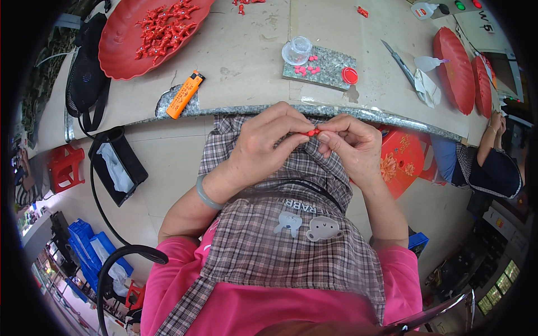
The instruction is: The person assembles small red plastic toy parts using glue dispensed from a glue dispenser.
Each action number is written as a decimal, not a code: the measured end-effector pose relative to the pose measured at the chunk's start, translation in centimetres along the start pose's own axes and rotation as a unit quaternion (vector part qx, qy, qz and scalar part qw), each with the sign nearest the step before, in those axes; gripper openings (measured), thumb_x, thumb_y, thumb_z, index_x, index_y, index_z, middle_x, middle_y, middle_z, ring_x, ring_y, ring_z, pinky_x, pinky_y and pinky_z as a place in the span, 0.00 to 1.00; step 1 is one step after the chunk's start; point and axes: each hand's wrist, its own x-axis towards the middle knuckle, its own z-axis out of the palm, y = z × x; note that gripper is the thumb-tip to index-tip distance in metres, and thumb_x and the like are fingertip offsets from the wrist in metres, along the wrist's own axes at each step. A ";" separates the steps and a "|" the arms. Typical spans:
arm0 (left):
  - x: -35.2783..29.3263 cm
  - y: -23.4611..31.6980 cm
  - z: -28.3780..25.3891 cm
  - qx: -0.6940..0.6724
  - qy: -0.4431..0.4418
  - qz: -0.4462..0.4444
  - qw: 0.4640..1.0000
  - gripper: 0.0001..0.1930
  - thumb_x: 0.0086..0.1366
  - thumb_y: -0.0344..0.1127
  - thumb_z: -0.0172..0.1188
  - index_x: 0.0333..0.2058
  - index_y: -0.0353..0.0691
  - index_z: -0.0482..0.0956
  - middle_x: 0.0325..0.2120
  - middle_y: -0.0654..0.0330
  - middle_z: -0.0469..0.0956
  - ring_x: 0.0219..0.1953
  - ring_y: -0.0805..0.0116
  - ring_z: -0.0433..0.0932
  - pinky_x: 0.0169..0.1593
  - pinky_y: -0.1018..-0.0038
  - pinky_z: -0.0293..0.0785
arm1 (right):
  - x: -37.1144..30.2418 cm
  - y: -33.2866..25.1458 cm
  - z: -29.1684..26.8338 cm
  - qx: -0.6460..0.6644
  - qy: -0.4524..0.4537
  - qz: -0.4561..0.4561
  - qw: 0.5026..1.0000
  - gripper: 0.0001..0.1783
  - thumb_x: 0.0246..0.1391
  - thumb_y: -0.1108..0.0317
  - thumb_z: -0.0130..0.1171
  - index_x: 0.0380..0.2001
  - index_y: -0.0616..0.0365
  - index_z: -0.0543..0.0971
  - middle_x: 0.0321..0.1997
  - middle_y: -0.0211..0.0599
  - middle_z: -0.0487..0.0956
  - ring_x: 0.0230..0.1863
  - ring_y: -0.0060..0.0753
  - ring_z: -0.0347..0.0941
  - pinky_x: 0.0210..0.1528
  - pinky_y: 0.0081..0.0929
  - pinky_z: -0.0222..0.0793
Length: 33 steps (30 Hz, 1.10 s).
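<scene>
A small red figurine (313, 133) is pinched between my two hands, just off the near edge of the table and above my lap. My left hand (266, 137) grips one end with thumb and fingertips. My right hand (352, 143) has its thumb and forefinger on the other end. Most of the piece is hidden by my fingers. On the table beyond, a stone slab (330, 83) carries several tiny pink pieces (307, 69), a clear plastic cup (297, 50) and a small red cap (349, 75).
A red scalloped tray (126, 63) with several red figurines (166, 28) stands far left. An orange lighter (185, 94) lies by the table edge. Tweezers (399, 64), a white tissue (427, 88) and another red tray (453, 73) are on the right. A person's arm (490, 137) shows far right.
</scene>
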 end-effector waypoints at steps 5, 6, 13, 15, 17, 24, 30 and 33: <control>-0.1 -0.1 -0.1 -0.022 -0.022 -0.049 0.998 0.09 0.54 0.22 0.67 0.35 0.35 0.81 0.32 0.57 0.79 0.32 0.63 0.80 0.34 0.73 0.77 | 0.4 0.0 -0.8 0.054 -0.021 0.084 0.995 0.06 0.57 0.78 0.63 0.38 0.68 0.82 0.30 0.38 0.83 0.28 0.20 0.79 0.28 0.16 0.76; -0.1 -0.1 -0.1 -0.032 -0.028 -0.064 0.997 0.09 0.54 0.22 0.67 0.35 0.36 0.81 0.32 0.57 0.79 0.32 0.63 0.80 0.34 0.73 0.76 | 0.5 0.1 -0.9 0.068 -0.024 0.103 0.992 0.06 0.57 0.78 0.63 0.38 0.69 0.82 0.30 0.39 0.83 0.27 0.21 0.79 0.28 0.17 0.76; -0.1 -0.3 0.1 0.000 -0.026 -0.033 0.999 0.09 0.54 0.22 0.67 0.35 0.35 0.80 0.31 0.56 0.78 0.32 0.61 0.80 0.34 0.71 0.77 | 0.6 0.5 -1.0 0.090 -0.020 0.125 0.988 0.06 0.57 0.77 0.63 0.38 0.68 0.82 0.30 0.39 0.83 0.27 0.22 0.79 0.28 0.17 0.76; -0.1 -0.5 0.3 0.028 -0.008 0.027 0.999 0.09 0.53 0.21 0.66 0.35 0.34 0.80 0.31 0.55 0.78 0.33 0.60 0.80 0.34 0.70 0.78 | 0.6 0.6 -0.7 0.086 -0.015 0.106 0.990 0.06 0.58 0.77 0.63 0.38 0.68 0.82 0.31 0.38 0.83 0.27 0.22 0.79 0.28 0.16 0.76; -0.1 -0.6 0.2 0.043 -0.001 0.059 0.997 0.10 0.52 0.20 0.66 0.34 0.33 0.80 0.31 0.55 0.78 0.33 0.59 0.80 0.34 0.69 0.78 | 0.3 0.5 -0.2 0.059 -0.003 0.075 0.995 0.06 0.57 0.78 0.63 0.37 0.68 0.82 0.30 0.38 0.83 0.27 0.22 0.79 0.28 0.17 0.76; -0.4 -0.7 0.3 0.045 0.014 0.102 0.994 0.10 0.50 0.19 0.65 0.34 0.32 0.80 0.33 0.53 0.79 0.34 0.56 0.81 0.35 0.68 0.80 | 0.1 0.9 0.0 -0.228 0.020 -0.251 0.941 0.05 0.51 0.81 0.65 0.33 0.66 0.82 0.30 0.39 0.82 0.26 0.24 0.80 0.25 0.18 0.75; -0.4 -1.5 0.5 0.072 0.035 0.179 0.980 0.11 0.47 0.18 0.65 0.33 0.29 0.80 0.33 0.51 0.79 0.34 0.54 0.81 0.35 0.67 0.80 | -0.1 0.4 0.6 -0.098 0.008 -0.137 0.986 0.04 0.53 0.81 0.64 0.34 0.66 0.82 0.30 0.37 0.82 0.27 0.22 0.80 0.27 0.18 0.76; -0.3 -1.5 0.5 0.086 0.035 0.183 0.979 0.12 0.46 0.17 0.64 0.33 0.29 0.79 0.32 0.51 0.79 0.33 0.54 0.81 0.35 0.67 0.80 | -0.2 0.5 0.6 -0.001 0.006 -0.039 0.999 0.04 0.56 0.79 0.63 0.36 0.67 0.81 0.30 0.36 0.82 0.28 0.21 0.80 0.28 0.18 0.77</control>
